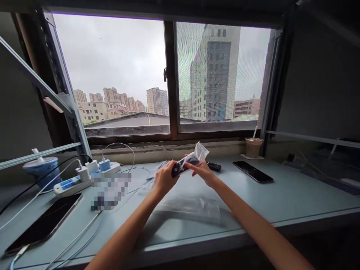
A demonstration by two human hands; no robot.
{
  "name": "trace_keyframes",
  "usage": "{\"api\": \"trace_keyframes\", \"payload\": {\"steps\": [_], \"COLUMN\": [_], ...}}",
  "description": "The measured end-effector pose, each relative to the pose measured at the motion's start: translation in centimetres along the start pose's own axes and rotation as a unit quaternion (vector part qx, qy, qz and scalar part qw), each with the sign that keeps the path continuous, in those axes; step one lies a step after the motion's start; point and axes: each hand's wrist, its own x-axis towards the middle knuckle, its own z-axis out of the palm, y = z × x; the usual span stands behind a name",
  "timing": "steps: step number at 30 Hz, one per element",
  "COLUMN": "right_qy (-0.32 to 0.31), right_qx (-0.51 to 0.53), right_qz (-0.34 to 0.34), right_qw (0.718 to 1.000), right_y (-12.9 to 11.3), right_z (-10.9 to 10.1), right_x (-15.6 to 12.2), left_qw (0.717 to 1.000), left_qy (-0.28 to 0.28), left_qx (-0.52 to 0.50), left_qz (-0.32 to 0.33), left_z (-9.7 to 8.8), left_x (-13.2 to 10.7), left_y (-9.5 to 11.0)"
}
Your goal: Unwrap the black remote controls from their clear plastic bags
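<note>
Both my hands hold a black remote control [176, 169] above the desk, partly covered by a clear plastic bag [200, 150]. My left hand [165, 175] is closed round the remote's bare end, where a few buttons show. At the bagged end, my right hand [203, 171] grips the remote through the plastic, its thumb lying across the top. Just behind my right hand, a second black remote [214, 166] lies on the desk. More clear plastic [194, 208] rests below my forearms, and a crumpled clear bag [150, 182] is left of my left hand.
A black phone [253, 171] and a lidded drink cup [254, 147] are on the right. To the left are a tablet [45, 223], a power strip [73, 185] with chargers, a blue tub [42, 170] and loose cables. A metal frame surrounds the desk [253, 198].
</note>
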Motion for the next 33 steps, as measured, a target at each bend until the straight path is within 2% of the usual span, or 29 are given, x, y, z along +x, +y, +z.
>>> {"api": "trace_keyframes", "payload": {"steps": [5,8,16,23,29,33], "right_qy": [0.154,0.195,0.175,0.151,0.152,0.083], "right_qx": [0.003,-0.026,-0.124,-0.076,0.003,-0.024], "right_qz": [-0.022,-0.023,0.064,0.092,0.133,0.159], "right_qw": [0.988,0.980,0.975,0.981,0.980,0.984], "right_y": [0.1,0.4,1.2,1.5,0.9,0.6], "right_z": [-1.4,-1.8,-1.7,-2.1,-2.5,-2.2], "right_x": [0.9,1.1,1.0,1.4,1.1,0.8], "left_qw": [0.997,0.995,0.994,0.993,0.994,0.993], "left_qy": [0.021,0.015,-0.002,0.007,0.011,0.018], "left_qx": [0.061,0.095,0.110,0.113,0.109,0.115], "left_qz": [-0.032,-0.024,-0.024,-0.037,-0.013,0.003], "left_z": [-0.2,0.2,0.4,0.6,0.3,0.3], "left_x": [0.2,0.1,0.3,0.5,0.4,0.4], "left_y": [-0.6,-1.2,-1.7,-2.7,-2.5,-2.4]}}
